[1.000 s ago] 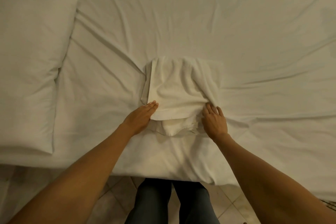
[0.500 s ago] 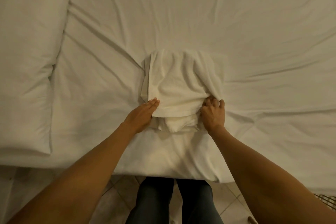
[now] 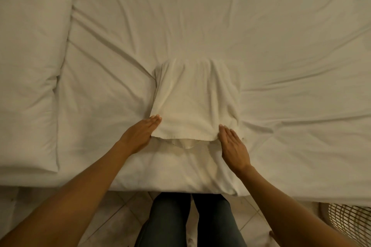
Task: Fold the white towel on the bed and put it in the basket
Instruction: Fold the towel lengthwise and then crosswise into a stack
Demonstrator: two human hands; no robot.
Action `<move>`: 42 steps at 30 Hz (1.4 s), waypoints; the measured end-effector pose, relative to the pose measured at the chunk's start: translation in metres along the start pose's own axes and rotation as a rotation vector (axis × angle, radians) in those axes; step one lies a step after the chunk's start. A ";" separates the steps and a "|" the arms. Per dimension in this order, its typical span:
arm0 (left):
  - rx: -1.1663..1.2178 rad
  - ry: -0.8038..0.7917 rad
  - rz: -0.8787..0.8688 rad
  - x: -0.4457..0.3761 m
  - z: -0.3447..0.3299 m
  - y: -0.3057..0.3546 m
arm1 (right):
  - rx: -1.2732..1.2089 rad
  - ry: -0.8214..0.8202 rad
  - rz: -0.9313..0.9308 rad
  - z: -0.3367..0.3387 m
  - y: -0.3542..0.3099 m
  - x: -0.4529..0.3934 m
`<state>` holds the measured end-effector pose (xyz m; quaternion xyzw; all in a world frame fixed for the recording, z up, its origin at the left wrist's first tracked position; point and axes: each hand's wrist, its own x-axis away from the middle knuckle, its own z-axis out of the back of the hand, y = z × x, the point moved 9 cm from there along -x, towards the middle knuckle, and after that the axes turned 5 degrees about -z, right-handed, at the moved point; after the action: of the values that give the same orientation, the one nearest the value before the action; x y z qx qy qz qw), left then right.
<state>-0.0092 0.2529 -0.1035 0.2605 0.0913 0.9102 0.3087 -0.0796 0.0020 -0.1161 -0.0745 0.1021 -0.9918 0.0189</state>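
- Towel [image 3: 195,102], white and folded to a compact block, lies on the bed [image 3: 281,50] near its front edge, straight ahead of the person; an under-layer pokes out beneath the near hem, so the fold is not quite even.
- Right hand [image 3: 233,147] lies flat and open at the towel's near right corner, fingers straight and holding nothing; half a second ago it was curled into the cloth there, so it has let go.
- Left hand [image 3: 140,134] rests flat and open against the near left corner, gripping nothing, much as it did before.
- Both palms now flank the block, which suggests folding is finished or nearly so, and the lift comes next.
- Basket [image 3: 349,224], a woven one, shows on the floor at the lower right, well apart from the towel.
- Pillow [image 3: 30,78] lies on the bed to the left, clear of the work.
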 end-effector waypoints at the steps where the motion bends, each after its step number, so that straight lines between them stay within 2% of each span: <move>1: -0.018 -0.008 -0.006 0.002 -0.004 -0.004 | 0.000 -0.001 -0.001 -0.003 0.000 0.004; 5: -0.070 -0.071 0.021 -0.006 -0.019 -0.016 | -0.007 -0.062 0.001 -0.015 -0.015 0.002; 10: -0.151 -0.221 0.057 -0.019 -0.034 -0.027 | 0.037 -0.251 -0.022 -0.053 -0.015 0.010; 14: -0.177 -0.289 0.093 -0.018 -0.041 -0.022 | 0.018 -0.339 -0.043 -0.056 -0.010 0.007; 15: -0.177 -0.298 0.101 -0.018 -0.041 -0.020 | 0.005 -0.333 -0.033 -0.053 -0.010 0.003; 17: -0.160 -0.286 0.121 -0.021 -0.035 -0.016 | -0.025 -0.219 -0.022 -0.032 -0.010 -0.010; 21: -0.059 -0.098 0.209 -0.034 0.003 -0.010 | -0.100 0.010 -0.090 0.015 0.002 -0.046; 27: -0.030 0.079 0.231 -0.088 0.074 -0.014 | -0.100 0.032 -0.211 0.059 0.030 -0.120; 31: -0.055 0.071 0.175 -0.138 0.104 -0.014 | -0.037 -0.080 -0.226 0.067 0.046 -0.174; 35: -0.077 -0.029 0.143 -0.181 0.112 -0.012 | -0.006 -0.247 -0.168 0.060 0.049 -0.217; 39: 0.018 -0.137 0.143 -0.210 0.109 -0.013 | 0.047 -0.462 -0.111 0.039 0.054 -0.248; 42: 0.054 -0.249 0.173 -0.225 0.100 -0.026 | 0.067 -0.552 -0.088 0.024 0.061 -0.265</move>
<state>0.2088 0.1372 -0.1211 0.3866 0.0539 0.8912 0.2311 0.1869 -0.0488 -0.1433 -0.3454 0.0567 -0.9367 0.0052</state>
